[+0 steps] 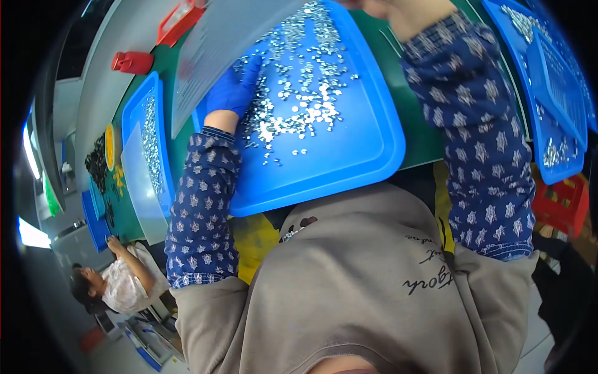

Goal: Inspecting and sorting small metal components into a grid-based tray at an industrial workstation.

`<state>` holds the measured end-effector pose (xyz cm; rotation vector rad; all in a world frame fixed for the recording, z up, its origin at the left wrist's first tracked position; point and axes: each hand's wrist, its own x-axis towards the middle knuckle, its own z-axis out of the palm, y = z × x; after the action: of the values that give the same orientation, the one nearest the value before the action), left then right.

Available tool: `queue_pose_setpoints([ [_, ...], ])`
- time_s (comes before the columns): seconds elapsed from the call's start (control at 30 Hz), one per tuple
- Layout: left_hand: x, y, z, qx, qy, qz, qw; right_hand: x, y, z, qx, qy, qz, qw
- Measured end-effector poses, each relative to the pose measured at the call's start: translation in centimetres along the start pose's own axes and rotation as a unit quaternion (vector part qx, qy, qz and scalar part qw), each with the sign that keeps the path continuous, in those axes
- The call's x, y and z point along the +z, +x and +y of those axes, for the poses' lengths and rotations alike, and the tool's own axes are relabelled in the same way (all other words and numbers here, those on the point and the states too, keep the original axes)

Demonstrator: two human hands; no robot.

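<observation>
A translucent ribbed plate is tilted up over the left side of a large blue tray. Many small shiny metal pieces lie scattered in that tray. My left hand, in a blue glove, is at the plate's lower edge and appears to grip it; the plate covers part of the fingers. The gloved part that shows is beside the metal pieces. At the top edge my bare right hand is partly cut off, beyond the tray's far side. Its fingers look bent, and what they hold is out of sight.
Left, a smaller blue tray holds metal pieces beside another translucent sheet. Red containers stand behind. Stacked blue trays are on the right, above a red stool. Another person works far left.
</observation>
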<state>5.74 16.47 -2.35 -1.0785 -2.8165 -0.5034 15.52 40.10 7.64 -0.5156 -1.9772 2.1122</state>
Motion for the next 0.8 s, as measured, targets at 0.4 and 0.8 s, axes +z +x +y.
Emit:
queue_pose_setpoints([
  [0.4, 2.1, 4.5, 3.9, 0.141, -0.067, -0.006, 0.988, -0.7, -1.1, -0.1, -0.040, -0.084, -0.011, 0.996],
  [0.8, 6.8, 11.5, 7.9, 0.195, -0.478, -0.172, 0.839, 0.4, -2.4, 0.3, -0.039, -0.040, -0.010, 0.998],
])
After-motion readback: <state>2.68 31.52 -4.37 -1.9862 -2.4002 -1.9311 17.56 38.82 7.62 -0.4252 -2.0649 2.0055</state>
